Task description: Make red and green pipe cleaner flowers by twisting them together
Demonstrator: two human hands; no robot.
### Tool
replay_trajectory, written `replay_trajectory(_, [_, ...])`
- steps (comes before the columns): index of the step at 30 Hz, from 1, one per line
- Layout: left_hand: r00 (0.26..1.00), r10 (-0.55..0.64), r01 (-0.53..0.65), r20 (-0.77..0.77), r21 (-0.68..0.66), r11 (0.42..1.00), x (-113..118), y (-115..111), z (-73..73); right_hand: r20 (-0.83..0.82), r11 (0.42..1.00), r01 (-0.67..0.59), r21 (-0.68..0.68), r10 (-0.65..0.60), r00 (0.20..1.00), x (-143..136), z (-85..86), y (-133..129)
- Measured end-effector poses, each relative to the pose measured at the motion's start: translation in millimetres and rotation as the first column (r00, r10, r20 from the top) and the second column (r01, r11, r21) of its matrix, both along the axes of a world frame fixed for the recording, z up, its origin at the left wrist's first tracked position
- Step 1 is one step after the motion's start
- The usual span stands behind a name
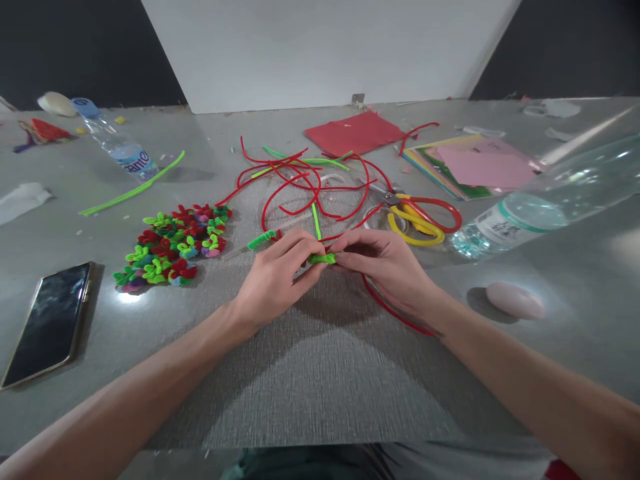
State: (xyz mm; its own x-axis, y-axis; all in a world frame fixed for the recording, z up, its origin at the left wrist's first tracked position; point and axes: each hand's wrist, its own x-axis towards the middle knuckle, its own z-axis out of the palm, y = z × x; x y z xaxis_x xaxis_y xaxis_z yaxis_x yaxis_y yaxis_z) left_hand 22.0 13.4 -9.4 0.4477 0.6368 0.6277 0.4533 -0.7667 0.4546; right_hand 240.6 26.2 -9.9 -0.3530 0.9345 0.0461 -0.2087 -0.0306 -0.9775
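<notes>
Between my two hands is a bright green pipe cleaner (pixel 323 258), bunched into a small twisted shape. My left hand (pixel 280 273) pinches it from the left, fingers closed. From the other side my right hand (pixel 387 267) closes its thumb and fingertips on its right end; the fingers partly hide it. Just beyond my left hand lies a tightly coiled green pipe cleaner (pixel 262 240). Loose red pipe cleaners (pixel 315 183) tangle past my fingertips, and one red strand (pixel 393 312) runs beneath my right hand.
Finished pipe-cleaner flowers (pixel 175 243) cluster at left, near a phone (pixel 50 320) and a small water bottle (pixel 117 143). Scissors (pixel 425 217) with red and yellow handles lie right of centre. A large bottle (pixel 545 197), a pinkish oval object (pixel 515 300) and coloured paper (pixel 485 163) are on the right.
</notes>
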Motion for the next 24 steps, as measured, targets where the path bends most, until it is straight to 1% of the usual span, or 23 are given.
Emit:
replay_trajectory(8, [0.993,0.002,0.008,0.115,-0.093,0.996,-1.6,4.8,0.6,-0.072,1.000,0.010,0.008,-0.010,0.997,1.8,-2.0,4.9])
replay_trajectory(11, [0.990,0.029,-0.009,0.137,-0.139,0.990,-1.2,5.4,1.1,-0.069,0.999,0.025,0.020,-0.023,0.997,2.2,-3.6,6.2])
replay_trajectory(14, [0.987,0.054,-0.026,0.150,-0.178,0.984,-0.6,4.7,1.3,-0.058,0.997,0.071,0.044,-0.068,0.996,2.5,-4.5,7.6])
replay_trajectory(17, [0.986,0.066,-0.036,0.151,-0.193,0.981,-0.3,4.5,1.0,-0.045,0.993,0.094,0.065,-0.091,0.995,3.2,-3.9,8.9])
replay_trajectory(21, [0.983,0.080,-0.044,0.164,-0.213,0.976,0.1,5.1,1.9,-0.008,0.993,0.098,0.064,-0.097,0.995,4.2,-2.3,9.2])
replay_trajectory(24, [0.979,0.090,-0.045,0.183,-0.235,0.971,0.6,5.1,3.3,-0.001,0.991,0.123,0.059,-0.123,0.992,4.1,-1.0,8.2])
